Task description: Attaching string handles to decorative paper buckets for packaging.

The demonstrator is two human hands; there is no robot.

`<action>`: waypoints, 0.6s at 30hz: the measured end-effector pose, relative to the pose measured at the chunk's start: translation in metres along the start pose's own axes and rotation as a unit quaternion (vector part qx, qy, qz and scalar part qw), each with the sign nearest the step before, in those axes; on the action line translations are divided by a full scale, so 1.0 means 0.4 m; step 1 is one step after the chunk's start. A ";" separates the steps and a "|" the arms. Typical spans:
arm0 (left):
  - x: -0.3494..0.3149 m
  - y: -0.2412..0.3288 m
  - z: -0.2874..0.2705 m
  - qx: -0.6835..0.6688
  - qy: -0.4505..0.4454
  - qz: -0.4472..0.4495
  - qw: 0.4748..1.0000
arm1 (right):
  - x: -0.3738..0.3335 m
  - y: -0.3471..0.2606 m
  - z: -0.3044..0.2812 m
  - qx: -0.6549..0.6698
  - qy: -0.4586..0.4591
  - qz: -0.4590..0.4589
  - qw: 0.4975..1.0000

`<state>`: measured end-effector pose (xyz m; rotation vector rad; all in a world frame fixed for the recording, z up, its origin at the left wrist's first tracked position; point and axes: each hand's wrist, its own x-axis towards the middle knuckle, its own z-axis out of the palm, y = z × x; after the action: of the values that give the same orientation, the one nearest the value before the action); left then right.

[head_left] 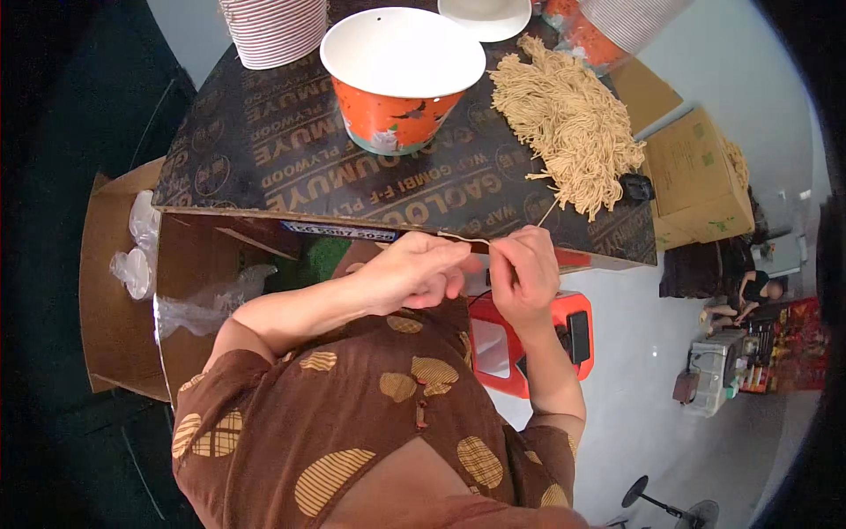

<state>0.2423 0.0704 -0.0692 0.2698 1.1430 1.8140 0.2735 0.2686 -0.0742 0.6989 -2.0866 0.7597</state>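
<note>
A thin tan strand (476, 240) is pinched between the fingers of the left hand (414, 271) and right hand (526, 269); it is best kept taut, clear of the bundle (568, 119) on the table (264, 167).

— What can't you make out here?

— The thin strand (483, 242) pinched between the left hand (414, 273) and the right hand (524, 273) is too fine to tell its make, and the fingertips hide its ends.

— And at the far edge?

— The stack of ribbed cups (273, 31) on the far left is cut off at the top, as are the white plate (485, 16) and a second cup stack (630, 19) on the far right.

— Anything below the board?

— The orange device (529, 344) is partly covered by the right forearm, and the clear plastic bags (141, 247) in the cardboard box (110, 300) are too crumpled to identify.
</note>
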 end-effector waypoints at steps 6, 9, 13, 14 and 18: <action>0.027 -0.036 -0.017 -0.187 0.031 0.078 0.979 | -0.041 -0.048 0.017 0.031 -0.009 0.026 0.999; 0.024 -0.036 -0.019 -0.133 0.075 0.139 0.978 | -0.070 -0.058 0.020 0.035 -0.015 0.051 0.998; 0.014 -0.028 -0.019 -0.058 0.149 0.182 0.970 | -0.090 -0.072 0.016 0.037 -0.022 0.098 0.994; 0.012 -0.027 -0.021 -0.040 0.162 0.195 0.967 | -0.091 -0.076 0.015 0.039 -0.022 0.098 0.994; 0.016 -0.035 -0.026 -0.025 0.167 0.238 0.957 | -0.092 -0.080 0.014 0.044 -0.017 0.114 0.992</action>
<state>0.2408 0.0711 -0.0875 0.2264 1.3418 2.3781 0.3129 0.2512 -0.0983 0.5291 -2.1997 0.9766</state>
